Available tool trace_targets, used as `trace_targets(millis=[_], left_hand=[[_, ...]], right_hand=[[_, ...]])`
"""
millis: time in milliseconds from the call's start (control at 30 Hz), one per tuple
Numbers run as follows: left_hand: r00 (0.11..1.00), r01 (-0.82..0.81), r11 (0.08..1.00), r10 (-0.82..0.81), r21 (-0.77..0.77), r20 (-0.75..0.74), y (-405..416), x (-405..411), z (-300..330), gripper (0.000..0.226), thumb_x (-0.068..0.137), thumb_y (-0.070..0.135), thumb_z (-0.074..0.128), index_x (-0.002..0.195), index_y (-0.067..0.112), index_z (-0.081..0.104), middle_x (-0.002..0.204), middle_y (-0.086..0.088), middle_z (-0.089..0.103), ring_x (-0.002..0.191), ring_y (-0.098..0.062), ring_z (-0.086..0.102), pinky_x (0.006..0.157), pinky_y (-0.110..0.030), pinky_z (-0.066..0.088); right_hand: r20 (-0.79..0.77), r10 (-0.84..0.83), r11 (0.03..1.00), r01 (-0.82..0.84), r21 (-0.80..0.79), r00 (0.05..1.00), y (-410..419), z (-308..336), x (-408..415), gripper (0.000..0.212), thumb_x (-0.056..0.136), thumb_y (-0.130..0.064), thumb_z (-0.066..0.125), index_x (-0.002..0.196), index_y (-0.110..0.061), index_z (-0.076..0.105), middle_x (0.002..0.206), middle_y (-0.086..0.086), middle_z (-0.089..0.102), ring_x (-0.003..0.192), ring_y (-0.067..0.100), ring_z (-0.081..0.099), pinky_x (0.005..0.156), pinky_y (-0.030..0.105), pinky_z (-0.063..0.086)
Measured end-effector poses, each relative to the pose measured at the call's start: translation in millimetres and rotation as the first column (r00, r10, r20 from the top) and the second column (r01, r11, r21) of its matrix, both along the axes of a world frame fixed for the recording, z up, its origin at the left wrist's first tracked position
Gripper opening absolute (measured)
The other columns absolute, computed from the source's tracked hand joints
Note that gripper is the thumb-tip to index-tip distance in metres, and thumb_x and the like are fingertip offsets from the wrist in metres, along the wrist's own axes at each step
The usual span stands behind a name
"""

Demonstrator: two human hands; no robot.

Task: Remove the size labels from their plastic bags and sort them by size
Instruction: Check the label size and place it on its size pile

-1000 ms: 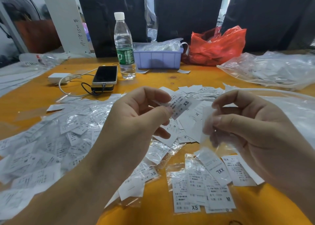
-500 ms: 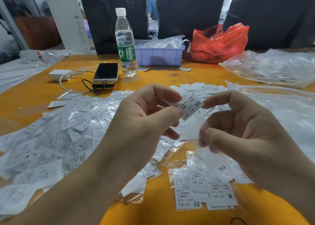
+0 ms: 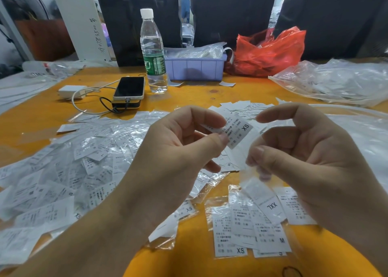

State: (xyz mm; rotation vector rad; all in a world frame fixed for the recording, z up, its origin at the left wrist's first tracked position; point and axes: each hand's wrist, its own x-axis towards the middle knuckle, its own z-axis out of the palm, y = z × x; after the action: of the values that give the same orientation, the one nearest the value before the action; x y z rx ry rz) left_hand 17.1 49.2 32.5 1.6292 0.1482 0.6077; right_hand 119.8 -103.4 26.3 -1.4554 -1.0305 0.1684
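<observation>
My left hand (image 3: 178, 150) pinches a white label marked XS (image 3: 237, 132) between thumb and forefinger, held above the table. My right hand (image 3: 304, 157) pinches a small clear plastic bag (image 3: 255, 180) that hangs down from its thumb and fingers; its forefinger arches near the label's top edge. A heap of bagged labels (image 3: 73, 167) covers the table to the left. A loose pile of bare labels (image 3: 241, 108) lies behind my hands. In front, near the table edge, lie labels marked XXL (image 3: 270, 206), M (image 3: 275, 239) and XS (image 3: 228, 241).
On the orange table (image 3: 199, 92) stand a water bottle (image 3: 153, 52), a phone (image 3: 129, 87) on a power bank with a white charger (image 3: 70, 91), a purple bin (image 3: 195, 67) and a red plastic bag (image 3: 268, 52). Large clear plastic bags (image 3: 336, 81) lie at the right.
The XS label in my left hand has moved right and slightly up, clear of the bag. My right hand has shifted left and down with the emptied bag.
</observation>
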Motion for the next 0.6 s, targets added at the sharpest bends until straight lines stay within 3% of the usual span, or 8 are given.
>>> trace_targets(millis=[167,267,600], left_hand=[[1.0,-0.002,1.0,0.002,0.002,0.015,0.2,0.4,0.4,0.009,0.072,0.022,0.071,0.076,0.029,0.073,0.078,0.002,0.073,0.06,-0.013,0.064,0.056,-0.027,0.054],[0.999,-0.021,1.0,0.021,0.015,0.035,0.9,0.4,0.7,0.01,0.072,0.021,0.071,0.077,0.03,0.073,0.076,0.005,0.072,0.061,-0.013,0.064,0.055,-0.028,0.054],[0.999,-0.032,0.999,0.031,0.032,0.022,0.1,0.7,-0.8,0.011,0.071,0.023,0.072,0.077,0.031,0.073,0.073,0.009,0.071,0.061,-0.015,0.066,0.057,-0.029,0.055]], right_hand=[[-0.013,-0.013,1.0,0.013,0.02,1.0,0.0,-1.4,2.1,0.032,0.075,-0.015,0.066,0.104,-0.028,0.058,0.076,0.007,0.073,0.061,0.021,0.066,0.058,0.031,0.052],[-0.021,-0.014,1.0,0.014,0.022,1.0,0.0,-1.3,1.9,0.032,0.073,-0.024,0.068,0.104,-0.029,0.058,0.077,0.004,0.073,0.063,0.023,0.068,0.059,0.031,0.053],[-0.064,-0.018,0.999,0.02,0.033,0.998,1.9,-3.1,3.5,0.028,0.077,-0.015,0.062,0.103,-0.026,0.059,0.077,0.007,0.073,0.063,0.023,0.067,0.06,0.034,0.053]])
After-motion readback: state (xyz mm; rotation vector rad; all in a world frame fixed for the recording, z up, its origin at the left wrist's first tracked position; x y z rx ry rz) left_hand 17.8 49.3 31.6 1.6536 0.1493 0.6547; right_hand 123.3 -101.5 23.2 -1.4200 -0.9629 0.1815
